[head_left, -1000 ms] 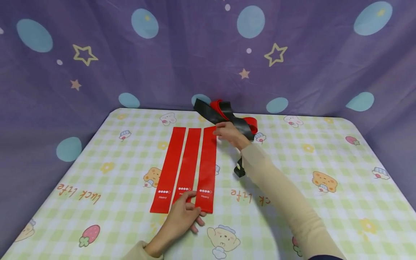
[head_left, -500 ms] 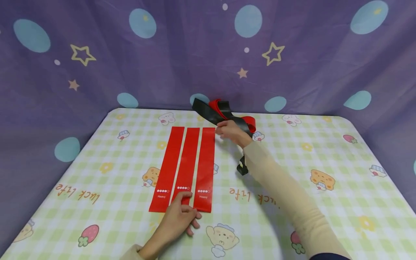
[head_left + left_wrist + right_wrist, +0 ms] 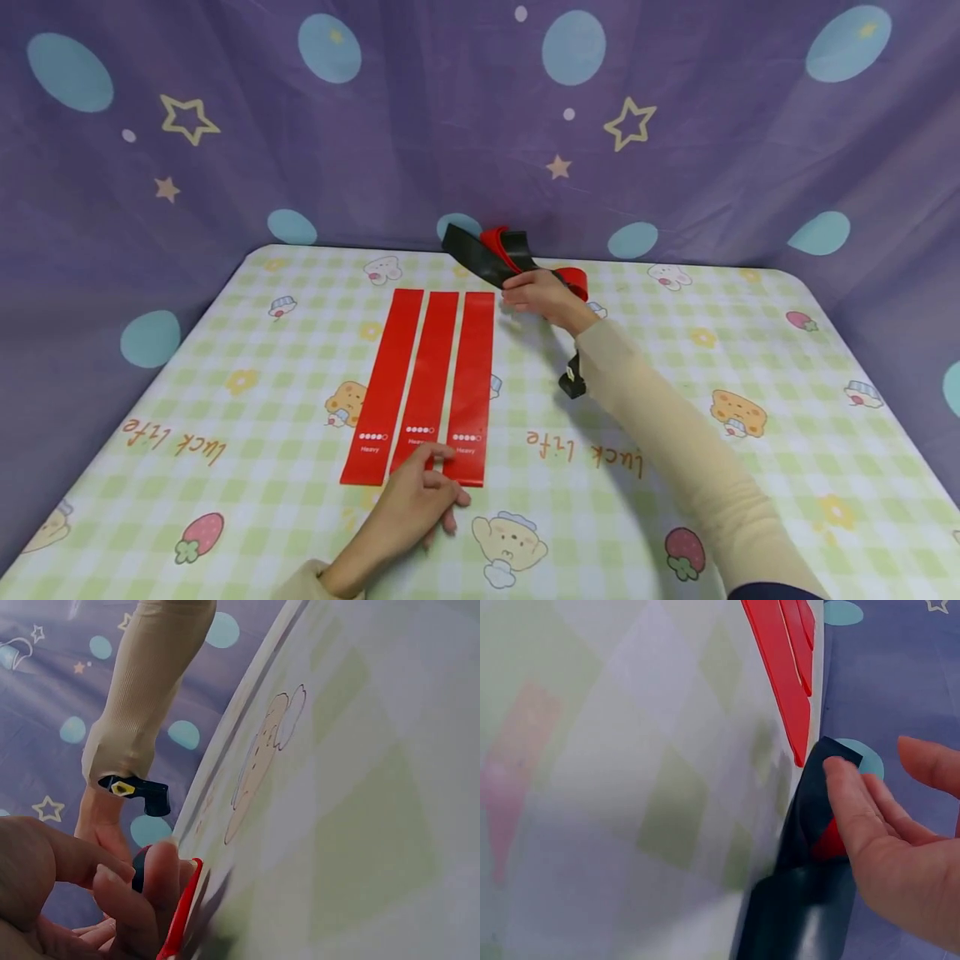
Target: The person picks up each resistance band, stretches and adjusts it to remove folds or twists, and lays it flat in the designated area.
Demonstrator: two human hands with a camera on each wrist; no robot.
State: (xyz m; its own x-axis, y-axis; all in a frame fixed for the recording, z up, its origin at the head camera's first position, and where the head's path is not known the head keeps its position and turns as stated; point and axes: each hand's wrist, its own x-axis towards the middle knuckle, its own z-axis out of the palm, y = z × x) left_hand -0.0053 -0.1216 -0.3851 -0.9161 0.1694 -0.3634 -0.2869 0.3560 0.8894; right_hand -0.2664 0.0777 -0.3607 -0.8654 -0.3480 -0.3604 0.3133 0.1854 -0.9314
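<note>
Three flat red resistance bands lie side by side on the table: a left band (image 3: 382, 375), a middle band (image 3: 432, 367) and a right band (image 3: 472, 367). White dots and the word Heavy mark their near ends. My left hand (image 3: 418, 504) rests at the near ends of the middle and right bands, fingers loosely bent and covering part of them. Beyond the far end of the right band is my right hand (image 3: 549, 298), fingers extended and apart from that band. It overlaps a pile of black bands (image 3: 474, 257) with a red band (image 3: 576, 282) among them.
A patterned, checked tablecloth (image 3: 247, 442) covers the table. Behind its far edge hangs a purple curtain (image 3: 450, 108). A small black device (image 3: 572, 379) sits at my right wrist, beside the beige sleeve (image 3: 660, 433).
The right band's far end, angled and under my right hand a second ago, now lies straight. My right hand has come off it, moving slightly right. The left hand has shifted only a little.
</note>
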